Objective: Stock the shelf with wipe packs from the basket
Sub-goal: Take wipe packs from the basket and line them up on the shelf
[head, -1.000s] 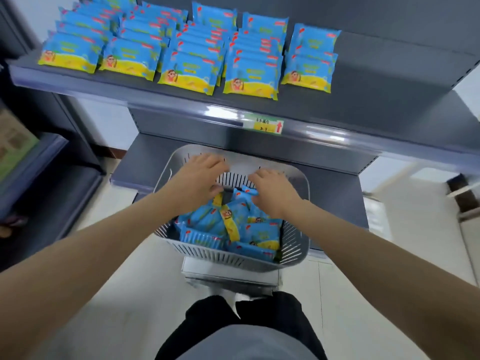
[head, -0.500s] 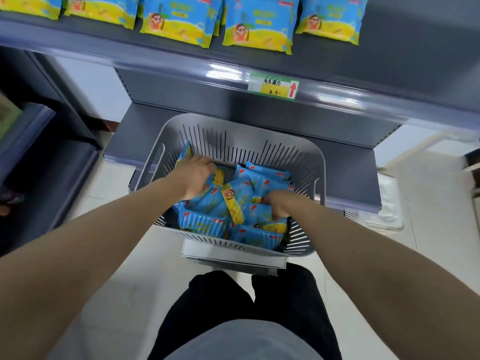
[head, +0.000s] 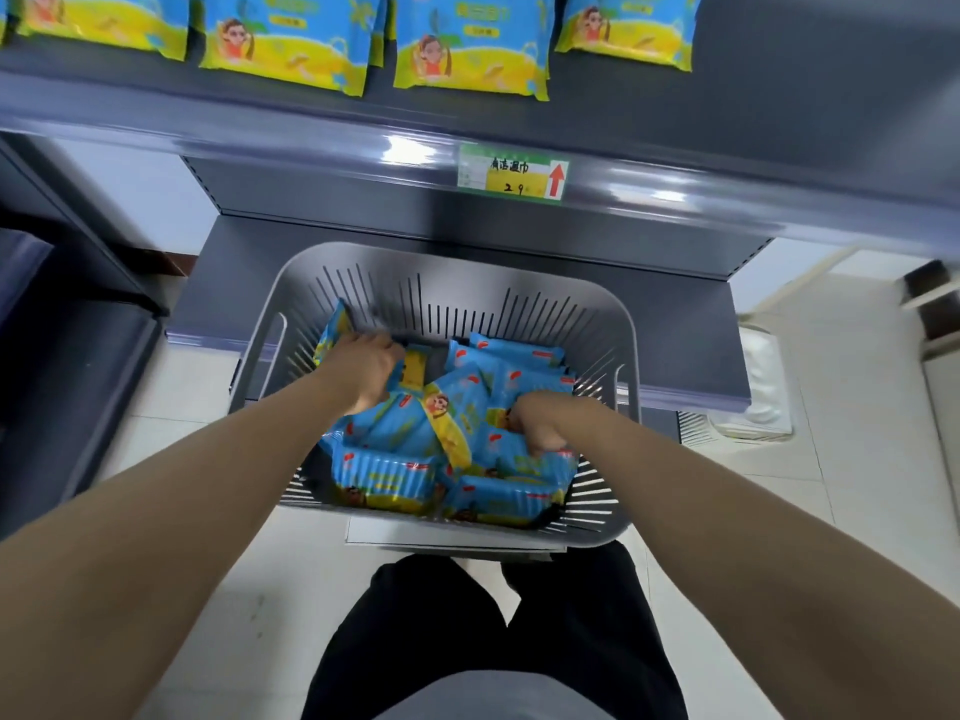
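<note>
A grey slotted basket [head: 519, 275] stands in front of me, holding several blue and yellow wipe packs [head: 387, 467]. My left hand [head: 363, 368] is down at the basket's back left, fingers curled round a wipe pack [head: 332, 332] that stands up against the wall. On the right side, my right hand [head: 540, 426] digs among the packs with curled fingers gripping one; its fingertips are hidden. Rows of the same packs [head: 470, 54] lie on the dark grey shelf [head: 779, 111] above.
A green and yellow price tag [head: 511, 173] sits on the shelf's front rail. The shelf's right part is bare. A lower shelf [head: 685, 345] runs behind the basket. A dark unit [head: 67, 356] stands to the left. My legs in black trousers [head: 498, 631] are below the basket.
My view has dropped toward the basket. Both hands went from hovering over the packs down into them, and each has closed on a pack.
</note>
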### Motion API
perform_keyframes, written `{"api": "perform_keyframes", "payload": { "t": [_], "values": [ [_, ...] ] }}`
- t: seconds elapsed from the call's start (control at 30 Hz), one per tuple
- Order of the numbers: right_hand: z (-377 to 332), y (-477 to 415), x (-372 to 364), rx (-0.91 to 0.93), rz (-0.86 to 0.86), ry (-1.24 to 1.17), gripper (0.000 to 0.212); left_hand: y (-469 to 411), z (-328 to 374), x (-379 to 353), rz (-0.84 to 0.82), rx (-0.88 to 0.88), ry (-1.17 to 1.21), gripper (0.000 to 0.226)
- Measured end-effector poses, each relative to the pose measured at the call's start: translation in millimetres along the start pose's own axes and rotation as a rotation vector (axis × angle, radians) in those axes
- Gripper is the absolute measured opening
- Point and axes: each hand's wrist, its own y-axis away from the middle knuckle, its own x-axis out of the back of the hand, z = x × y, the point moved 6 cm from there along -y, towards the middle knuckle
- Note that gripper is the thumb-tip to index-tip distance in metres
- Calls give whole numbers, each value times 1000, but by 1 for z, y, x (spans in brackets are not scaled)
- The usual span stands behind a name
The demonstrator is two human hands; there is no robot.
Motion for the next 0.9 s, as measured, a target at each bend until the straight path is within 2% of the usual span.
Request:
{"api": "perform_keyframes", "payload": {
  "t": [0.1,0.23,0.4,0.47,0.57,0.63,0.7,0.8,0.9],
  "values": [
    [6,15,28,16,92,-121,28,-9,3,-14,-36,-11,-102,58],
    [20,39,66,34,280,-309,37,-15,-3,-15,-7,46,-157,43],
    [41,65,101,4,479,-379,37,-19,-14,20,9,98,120,20],
    [48,83,117,5,540,-417,34,-14,-21,45,59,148,265,28],
    [57,115,149,30,668,-455,21,2,-27,79,65,229,623,56],
    [60,138,171,44,737,-445,31,17,-27,103,69,252,854,63],
    [66,160,191,43,777,-453,38,28,-22,129,74,219,927,54],
    [82,192,217,36,842,-453,34,42,-11,174,147,119,987,20],
    [106,220,240,-9,934,-421,36,50,1,216,223,3,1024,16]
  ]
}}
